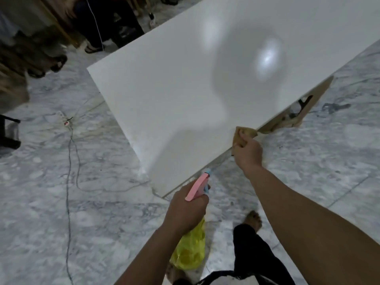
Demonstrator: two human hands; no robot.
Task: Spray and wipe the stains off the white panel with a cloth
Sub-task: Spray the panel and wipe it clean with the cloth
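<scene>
The white panel (185, 95) lies flat, raised off the marble floor (51, 202), stretching from the near corner away to the far right. The left hand (185, 212) is closed round a yellow spray bottle (191, 249), its pink trigger head (198, 187) aimed at the panel's near corner, likely ready to wet it. The right hand (247, 150) pinches a tan cloth (241, 133) against the panel's near right edge, placed to wipe there

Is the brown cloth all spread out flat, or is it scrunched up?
Scrunched up. The right hand grips the cloth in a bunch against the white panel's near edge, with folds showing.
</scene>
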